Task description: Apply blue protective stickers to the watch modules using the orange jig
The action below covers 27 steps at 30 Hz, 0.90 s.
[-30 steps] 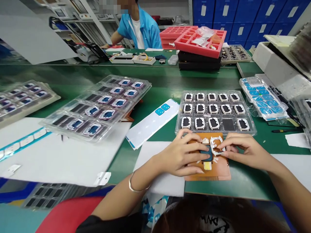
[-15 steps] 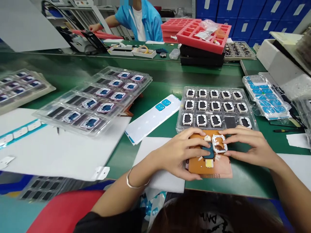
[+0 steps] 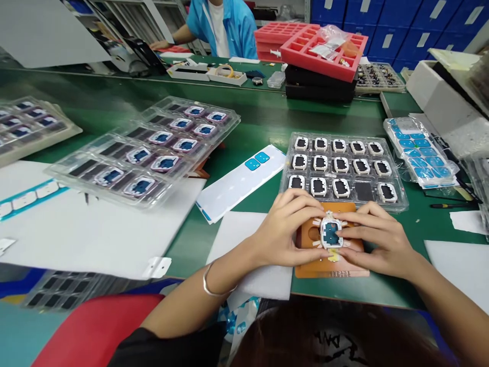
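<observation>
Low centre of frame: left hand [image 3: 284, 232] and right hand [image 3: 376, 239] pinch the white frame [image 3: 330, 233] seated over a blue pad on the orange jig [image 3: 346, 262]; uneven fingertip pressure could skew the frame or shift the jig on the tabletop [image 3: 252, 122].

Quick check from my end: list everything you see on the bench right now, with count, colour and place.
Brown fixture board: one, near edge, under both hands.
White square frame with blue centre: one, on the board.
Clear tray of white frames: one, fourteen frames and one empty pocket, behind the board.
Clear trays of blue-filled parts: several, left.
White liner strip with two blue stickers: one, centre.
Red foam trays: stacked, far side.
Person in blue coat: one, far side.
Left hand: on the frame.
Right hand: on the frame.
</observation>
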Available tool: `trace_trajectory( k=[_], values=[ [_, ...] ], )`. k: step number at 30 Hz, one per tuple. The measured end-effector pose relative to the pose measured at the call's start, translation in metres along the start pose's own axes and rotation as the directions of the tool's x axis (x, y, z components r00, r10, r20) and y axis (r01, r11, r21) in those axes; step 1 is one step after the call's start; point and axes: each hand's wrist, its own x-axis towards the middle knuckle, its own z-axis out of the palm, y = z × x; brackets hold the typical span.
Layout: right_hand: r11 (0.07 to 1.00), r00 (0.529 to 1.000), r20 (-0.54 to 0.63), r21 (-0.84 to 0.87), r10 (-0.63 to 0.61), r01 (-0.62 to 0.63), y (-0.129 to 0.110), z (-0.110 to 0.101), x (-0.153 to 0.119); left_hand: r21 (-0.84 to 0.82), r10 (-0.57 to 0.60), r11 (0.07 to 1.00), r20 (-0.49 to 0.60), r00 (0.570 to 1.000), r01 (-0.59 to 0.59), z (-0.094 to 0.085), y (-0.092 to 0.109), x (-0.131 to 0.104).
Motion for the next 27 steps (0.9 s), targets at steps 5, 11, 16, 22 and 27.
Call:
trace_trajectory(
  k=[5,11,16,22,27],
  values=[
    [1.0,1.0,0.01,-0.005,-0.015,0.015,0.001,-0.001,0.0,0.04,-0.022,0.999,0.039,0.999,0.02,0.001,0.001,-0.001],
    [1.0,0.999,0.044,-0.005,0.004,-0.004,0.002,-0.002,0.0,0.056,-0.088,0.995,0.124,0.988,0.082,-0.002,0.003,0.0],
    [1.0,0.999,0.033,0.011,-0.009,0.009,0.002,0.003,-0.002,-0.015,-0.116,0.993,0.117,0.986,0.119,0.003,0.002,-0.002],
    [0.995,0.999,0.034,0.094,0.039,-0.042,0.014,-0.02,0.015,-0.051,0.012,0.999,0.114,0.993,-0.007,0.006,-0.01,-0.003],
    [0.983,0.988,0.049,-0.122,0.144,-0.137,0.064,-0.058,0.013,0.083,-0.066,0.994,-0.021,0.998,0.068,0.008,-0.019,-0.002]
  ],
)
